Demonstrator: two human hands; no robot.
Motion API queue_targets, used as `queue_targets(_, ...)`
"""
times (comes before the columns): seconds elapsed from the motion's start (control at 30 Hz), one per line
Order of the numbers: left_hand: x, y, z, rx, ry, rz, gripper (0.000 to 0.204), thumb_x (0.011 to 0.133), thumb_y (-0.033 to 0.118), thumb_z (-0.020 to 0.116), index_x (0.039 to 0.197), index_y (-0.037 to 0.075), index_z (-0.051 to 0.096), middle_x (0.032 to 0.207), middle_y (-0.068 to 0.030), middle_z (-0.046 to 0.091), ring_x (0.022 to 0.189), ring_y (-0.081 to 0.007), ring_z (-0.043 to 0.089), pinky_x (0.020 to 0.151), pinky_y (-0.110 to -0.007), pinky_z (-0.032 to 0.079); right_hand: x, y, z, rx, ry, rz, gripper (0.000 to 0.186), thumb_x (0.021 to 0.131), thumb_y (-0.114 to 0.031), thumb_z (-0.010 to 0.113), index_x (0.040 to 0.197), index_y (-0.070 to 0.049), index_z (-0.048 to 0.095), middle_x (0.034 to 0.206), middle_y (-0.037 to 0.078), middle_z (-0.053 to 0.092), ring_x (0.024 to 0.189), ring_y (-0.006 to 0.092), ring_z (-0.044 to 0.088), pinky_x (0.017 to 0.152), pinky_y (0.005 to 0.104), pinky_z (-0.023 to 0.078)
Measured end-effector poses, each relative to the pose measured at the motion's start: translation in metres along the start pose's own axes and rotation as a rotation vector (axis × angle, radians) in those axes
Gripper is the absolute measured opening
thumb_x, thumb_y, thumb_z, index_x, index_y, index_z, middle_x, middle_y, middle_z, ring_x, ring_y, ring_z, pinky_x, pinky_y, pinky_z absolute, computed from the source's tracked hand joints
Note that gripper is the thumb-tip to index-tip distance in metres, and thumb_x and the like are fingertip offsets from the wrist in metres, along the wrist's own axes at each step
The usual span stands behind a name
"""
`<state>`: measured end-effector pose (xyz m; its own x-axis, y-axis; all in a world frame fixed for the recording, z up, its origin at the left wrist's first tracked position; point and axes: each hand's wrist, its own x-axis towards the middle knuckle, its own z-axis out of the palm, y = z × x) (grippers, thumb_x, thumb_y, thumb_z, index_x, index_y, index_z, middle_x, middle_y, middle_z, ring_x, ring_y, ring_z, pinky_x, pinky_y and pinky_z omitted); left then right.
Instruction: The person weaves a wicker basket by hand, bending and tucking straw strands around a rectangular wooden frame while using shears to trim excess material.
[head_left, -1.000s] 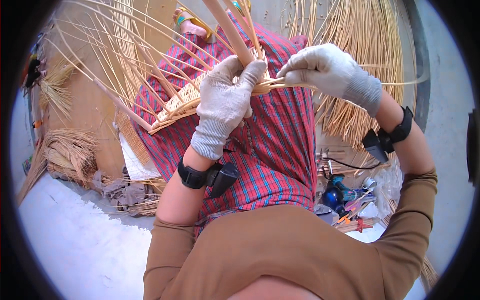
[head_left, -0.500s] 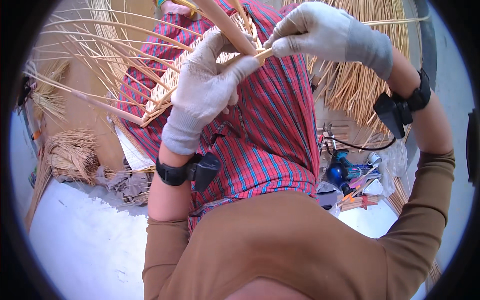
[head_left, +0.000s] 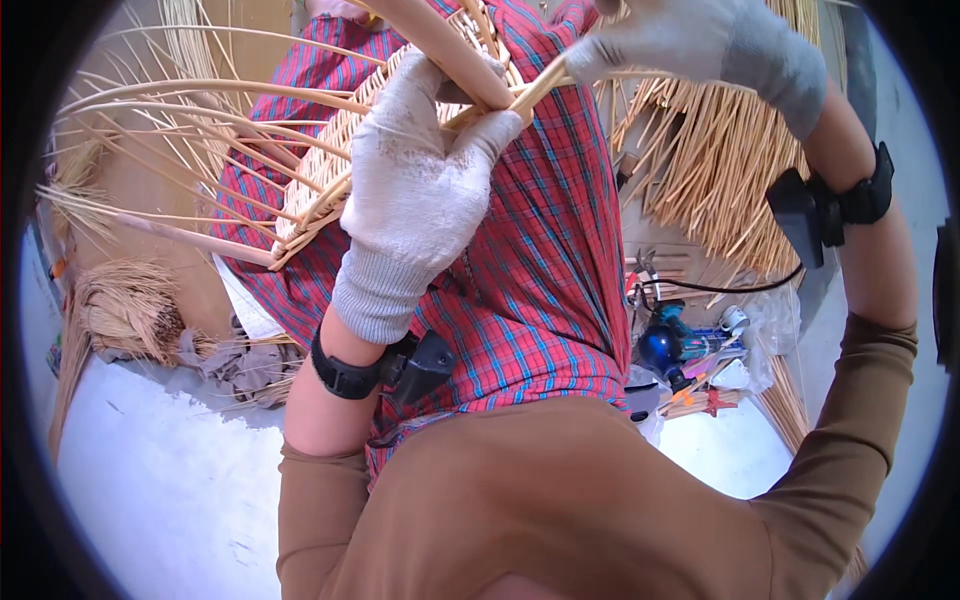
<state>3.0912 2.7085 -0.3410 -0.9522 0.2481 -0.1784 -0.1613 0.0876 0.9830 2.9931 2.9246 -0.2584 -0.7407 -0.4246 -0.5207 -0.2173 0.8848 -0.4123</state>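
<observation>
A partly woven wicker basket [head_left: 318, 172] lies tilted across my lap, its thin stakes fanning out to the left. My left hand [head_left: 415, 185], in a pale work glove, is closed round the basket's near corner, its thumb pressing beside a thick wooden rod [head_left: 445, 48]. My right hand [head_left: 675, 45], also gloved and partly cut off by the top edge, pinches the wicker strands [head_left: 545, 88] that come out at that corner. The strands stretch between the two hands. My right fingertips are partly hidden.
A large bundle of wicker rods [head_left: 715, 165] lies at the right. Below it are pliers [head_left: 648, 268], a blue round object [head_left: 660, 348] and a clear plastic bag [head_left: 772, 320]. At the left sit a coiled straw-coloured bundle [head_left: 130, 305] and grey cloth [head_left: 245, 370].
My right hand has moved up and to the right, away from my left hand, drawing the strands out. My left hand keeps its hold; the basket has shifted slightly left.
</observation>
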Motion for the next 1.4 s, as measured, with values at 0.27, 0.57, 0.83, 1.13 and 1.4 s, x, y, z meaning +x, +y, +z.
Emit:
queue_targets(0.27, 0.006, 0.002, -0.004, -0.014, 0.003, 0.032, 0.035, 0.089, -0.007, 0.074, 0.120, -0.002, 0.060, 0.109, -0.0106, 0.070, 0.104, -0.0192, 0.070, 0.093, -0.032, 0.058, 0.103, 0.034, 0.045, 0.044, 0.251, -0.580, 0.129, 0.054, -0.033, 0.100, 0.160, -0.002, 0.032, 0.149, 0.025, 0.050, 0.139, 0.0398, 0.049, 0.117, 0.0435, 0.043)
queue_targets(0.57, -0.026, -0.020, 0.054, -0.182, 0.397, 0.072, 0.037, 0.101, 0.000, 0.063, 0.136, 0.002, 0.049, 0.104, -0.0067, 0.061, 0.077, -0.0142, 0.065, 0.067, -0.031, 0.061, 0.086, 0.018, 0.047, -0.074, 0.497, -0.562, 0.106, 0.065, -0.026, 0.092, 0.157, -0.014, 0.041, 0.153, 0.021, 0.048, 0.136, 0.0402, 0.050, 0.112, 0.0457, 0.044)
queue_targets(0.83, -0.062, 0.068, -0.027, -0.484, 0.317, -0.034, 0.023, 0.107, 0.012, 0.058, 0.129, 0.004, 0.052, 0.110, -0.0043, 0.055, 0.084, -0.0118, 0.064, 0.078, -0.037, 0.069, -0.072, -0.071, 0.104, -0.247, 1.457, -0.399, 0.070, 0.085, -0.044, 0.078, 0.142, -0.008, 0.059, 0.140, 0.017, 0.060, 0.132, 0.0380, 0.055, 0.120, 0.0537, 0.034)
queue_targets(1.13, -0.181, 0.096, -0.044, -0.690, -0.034, 0.061, 0.028, 0.104, 0.008, 0.062, 0.130, 0.007, 0.050, 0.109, -0.0045, 0.058, 0.089, -0.0138, 0.064, 0.092, -0.048, 0.065, -0.084, -0.078, 0.111, 0.118, 1.058, -0.425, 0.046, 0.076, -0.026, 0.081, 0.119, -0.015, 0.072, 0.115, 0.014, 0.066, 0.095, 0.0354, 0.068, 0.087, 0.0465, 0.054)
queue_targets(1.4, -0.158, 0.068, -0.058, -0.631, -0.471, 0.103, 0.028, 0.099, 0.010, 0.073, 0.121, 0.007, 0.056, 0.098, -0.0028, 0.064, 0.087, -0.0153, 0.072, 0.079, -0.031, 0.061, -0.157, -0.084, 0.147, -0.343, 1.238, -0.301, 0.024, 0.076, -0.025, 0.074, 0.098, -0.017, 0.071, 0.070, 0.007, 0.054, 0.065, 0.0322, 0.057, 0.061, 0.0448, 0.045)
